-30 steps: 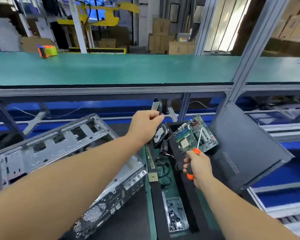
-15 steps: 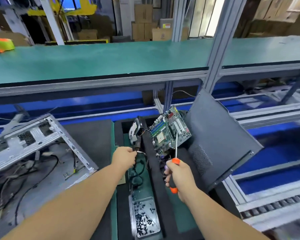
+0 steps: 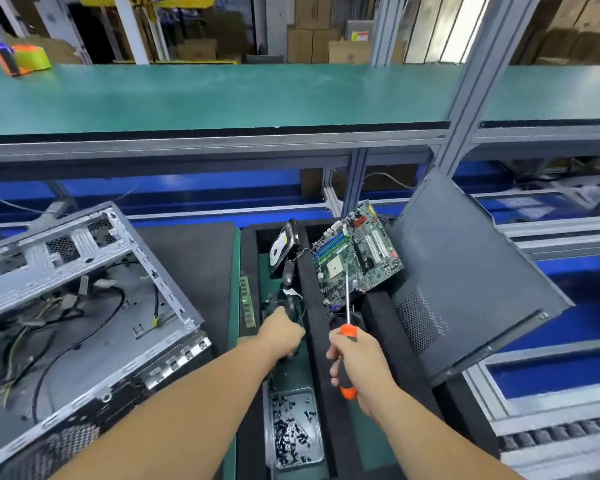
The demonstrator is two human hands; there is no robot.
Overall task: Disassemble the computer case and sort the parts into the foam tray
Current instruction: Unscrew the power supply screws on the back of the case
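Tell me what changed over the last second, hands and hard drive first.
The left hand let go of the hard drive, now propped upright in the foam tray, and dropped toward the cables nearer the person; whether it grips anything is hidden. The right hand keeps holding the screwdriver. Motherboard, side panel and screw box stayed put.

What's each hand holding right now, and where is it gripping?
The right hand grips the screwdriver around its orange-and-black handle, shaft pointing away. The left hand reaches into the foam tray; whether it holds anything cannot be told.
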